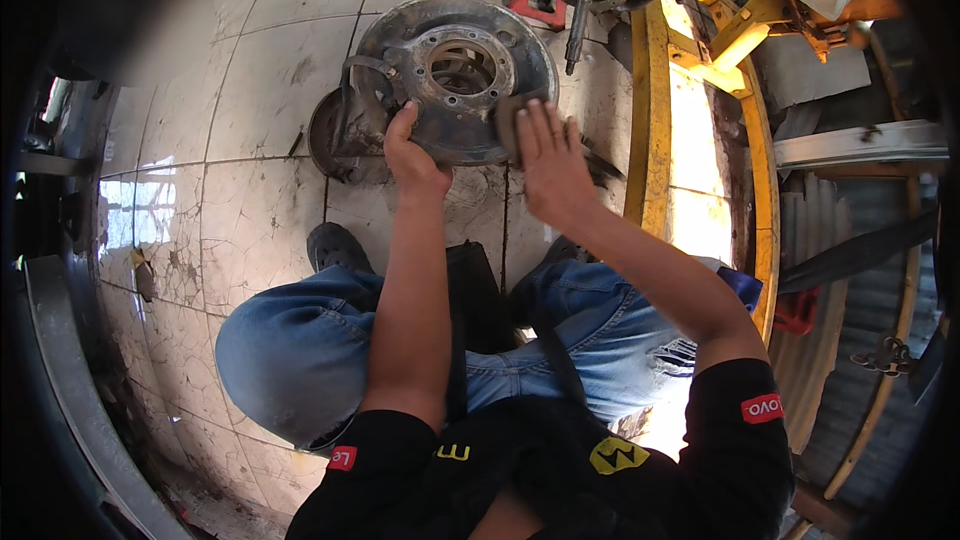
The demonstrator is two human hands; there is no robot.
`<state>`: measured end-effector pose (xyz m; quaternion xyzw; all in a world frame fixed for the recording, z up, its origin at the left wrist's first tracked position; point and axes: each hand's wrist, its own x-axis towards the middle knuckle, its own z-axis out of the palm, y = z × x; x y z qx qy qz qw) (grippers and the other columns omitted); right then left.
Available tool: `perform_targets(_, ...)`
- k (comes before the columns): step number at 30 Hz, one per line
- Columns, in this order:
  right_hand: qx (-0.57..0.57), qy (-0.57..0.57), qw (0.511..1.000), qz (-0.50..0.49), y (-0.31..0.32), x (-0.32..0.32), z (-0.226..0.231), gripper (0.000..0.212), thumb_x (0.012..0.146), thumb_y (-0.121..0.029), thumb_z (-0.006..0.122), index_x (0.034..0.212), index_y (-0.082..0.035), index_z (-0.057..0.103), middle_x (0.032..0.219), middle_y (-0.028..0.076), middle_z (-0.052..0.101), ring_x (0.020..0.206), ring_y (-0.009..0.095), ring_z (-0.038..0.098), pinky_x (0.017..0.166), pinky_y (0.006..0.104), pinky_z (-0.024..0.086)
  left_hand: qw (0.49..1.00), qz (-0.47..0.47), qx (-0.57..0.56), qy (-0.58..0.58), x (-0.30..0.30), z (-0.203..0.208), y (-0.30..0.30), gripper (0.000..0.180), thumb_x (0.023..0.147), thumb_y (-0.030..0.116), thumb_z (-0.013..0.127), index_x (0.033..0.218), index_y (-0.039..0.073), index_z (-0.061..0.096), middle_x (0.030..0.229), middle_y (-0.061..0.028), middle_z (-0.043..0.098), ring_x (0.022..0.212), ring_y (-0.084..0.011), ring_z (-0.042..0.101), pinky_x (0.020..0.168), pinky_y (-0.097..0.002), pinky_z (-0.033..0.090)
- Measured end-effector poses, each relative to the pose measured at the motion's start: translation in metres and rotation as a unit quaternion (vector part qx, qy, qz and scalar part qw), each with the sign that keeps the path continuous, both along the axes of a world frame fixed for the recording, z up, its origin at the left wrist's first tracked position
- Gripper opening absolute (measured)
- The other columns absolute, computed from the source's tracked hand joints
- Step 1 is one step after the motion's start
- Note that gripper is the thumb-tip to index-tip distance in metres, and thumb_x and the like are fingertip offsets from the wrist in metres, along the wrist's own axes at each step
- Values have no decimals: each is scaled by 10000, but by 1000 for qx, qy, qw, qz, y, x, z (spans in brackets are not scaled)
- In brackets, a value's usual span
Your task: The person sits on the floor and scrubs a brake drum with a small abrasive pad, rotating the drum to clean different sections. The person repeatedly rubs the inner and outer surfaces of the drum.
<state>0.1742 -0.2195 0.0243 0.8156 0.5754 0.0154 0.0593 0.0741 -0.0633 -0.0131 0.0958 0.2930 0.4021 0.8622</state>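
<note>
A round, dark metal brake backing plate point(456, 128) with a large centre hole and a ring of bolt holes is tilted up in front of me. My left hand point(415, 160) grips its near edge, thumb on the face and fingers hidden beneath. Fingers stretched out, my right hand point(549, 162) presses a brown, sandpaper-like pad point(508, 124) on the right part of the plate. A bent metal strip point(352, 80) shows at the plate's left. Under that side another round metal part point(322, 136) lies on the floor, partly covered.
A hub drum with a protruding shaft point(578, 32) is at the far right, beside a red stand point(536, 0). A yellow metal frame point(652, 130) runs along my right. White cracked tiles point(265, 105) cover the floor. A grey metal rail point(80, 390) borders the left.
</note>
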Motion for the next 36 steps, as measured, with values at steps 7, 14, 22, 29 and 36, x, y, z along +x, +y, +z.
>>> perform_targets(7,-66,-11,997,-27,3,7,18,767,851,-121,597,1518,0,238,1589,178,246,1499,333,176,1197,546,125,999,18,29,2,1,3,-7,380,935,249,542,1239,21,549,1158,-109,612,1031,-296,616,901,-462,494)
perform_targets(14,27,58,997,-40,-11,4,-1,824,812,-121,602,1527,0,210,1607,168,207,1501,353,156,1202,556,94,999,-2,31,-20,3,-8,-6,382,929,238,528,1251,36,560,1194,-125,623,1082,-322,617,942,-481,489)
perform_targets(22,24,59,998,-2,-14,-3,-5,880,774,-182,677,1511,4,234,1595,198,209,1500,344,160,1191,581,106,1000,-1,8,-2,-4,-11,-10,383,925,265,543,1230,36,569,1160,-125,635,1035,-310,634,918,-482,506)
perform_targets(29,10,132,989,61,-12,-33,10,792,852,-178,597,1524,-10,215,1613,160,189,1509,331,133,1186,599,92,999,-9,13,-39,-9,-21,-8,403,917,285,553,1222,23,572,1190,-133,618,1080,-312,616,938,-478,502)
perform_targets(36,52,187,979,58,-19,-48,5,782,870,-170,596,1530,-20,203,1625,149,146,1510,335,119,1183,601,112,997,16,35,-67,-8,-16,-13,418,903,248,574,1251,17,559,1226,-134,605,1114,-320,598,959,-484,485)
